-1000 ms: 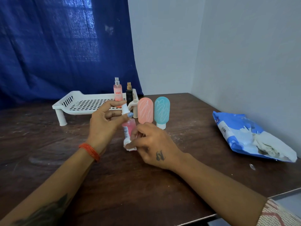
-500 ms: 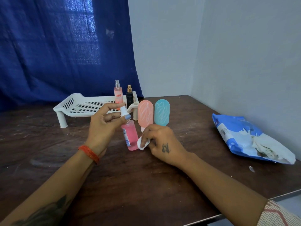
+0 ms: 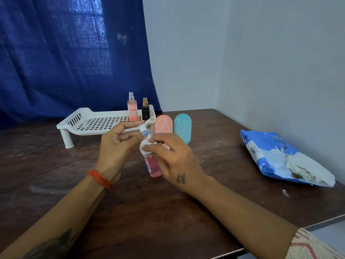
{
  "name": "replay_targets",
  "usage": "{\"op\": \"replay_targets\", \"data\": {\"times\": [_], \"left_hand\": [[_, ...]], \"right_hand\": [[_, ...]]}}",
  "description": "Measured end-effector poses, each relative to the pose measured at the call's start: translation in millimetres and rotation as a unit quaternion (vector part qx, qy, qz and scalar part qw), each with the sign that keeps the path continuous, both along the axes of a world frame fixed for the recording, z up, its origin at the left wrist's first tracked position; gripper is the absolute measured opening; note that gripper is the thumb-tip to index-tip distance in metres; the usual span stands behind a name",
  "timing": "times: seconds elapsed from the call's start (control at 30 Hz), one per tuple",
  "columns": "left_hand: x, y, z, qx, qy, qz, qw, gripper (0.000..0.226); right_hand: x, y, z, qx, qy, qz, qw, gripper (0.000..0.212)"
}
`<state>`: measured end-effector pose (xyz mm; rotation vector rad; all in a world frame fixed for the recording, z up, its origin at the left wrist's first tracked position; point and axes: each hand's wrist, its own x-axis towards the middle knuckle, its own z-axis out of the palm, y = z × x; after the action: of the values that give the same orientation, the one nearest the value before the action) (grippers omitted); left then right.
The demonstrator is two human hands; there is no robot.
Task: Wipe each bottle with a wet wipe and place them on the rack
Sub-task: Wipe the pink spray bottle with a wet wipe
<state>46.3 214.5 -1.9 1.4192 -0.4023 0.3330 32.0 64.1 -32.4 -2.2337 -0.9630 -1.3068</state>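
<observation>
Left hand (image 3: pixel 116 144) pinches pink bottle (image 3: pixel 154 168); right hand (image 3: pixel 171 157) grips wipe (image 3: pixel 146 147), hiding peach bottle (image 3: pixel 163 125).

right hand (image 3: pixel 173 157) | wet wipe (image 3: pixel 146 147) moved from base up pink bottle (image 3: pixel 154 168)

Dark brown wooden table (image 3: pixel 168 212), scuffed and streaked with pale marks. Toward the far left edge, a white slotted rack (image 3: pixel 97 124) standing on short legs. Just off the rack's right end, a pink tube (image 3: pixel 164 126) and a teal tube (image 3: pixel 183 127) standing upright side by side. Near the right edge, a crumpled blue-and-white wipes pack (image 3: pixel 280 157) lying flat. Close to its near end, a small pale scrap (image 3: pixel 285 192).
</observation>
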Motion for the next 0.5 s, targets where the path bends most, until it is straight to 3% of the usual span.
{"op": "replay_targets", "data": {"times": [0.07, 0.17, 0.37, 0.5], "left_hand": [[-1.3, -1.6, 1.3, -0.003, -0.001, -0.005, 1.000, 0.026], [-2.2, -2.0, 1.7, 0.000, -0.002, -0.007, 1.000, 0.028], [-2.5, -1.5, 1.5, 0.010, -0.003, -0.029, 1.000, 0.027], [-1.5, 2.1, 1.7, 0.018, 0.012, -0.050, 0.999, 0.031]], "right_hand": [[-0.8, -0.1, 0.9, -0.021, -0.015, -0.006, 1.000, 0.036], [-1.1, 2.0, 1.6, 0.005, 0.001, 0.008, 1.000, 0.024], [5.5, 2.1, 1.5, 0.201, 0.134, 0.065, 0.968, 0.014], [6.7, 1.3, 2.1, 0.256, 0.268, 0.080, 0.925, 0.013]]}}
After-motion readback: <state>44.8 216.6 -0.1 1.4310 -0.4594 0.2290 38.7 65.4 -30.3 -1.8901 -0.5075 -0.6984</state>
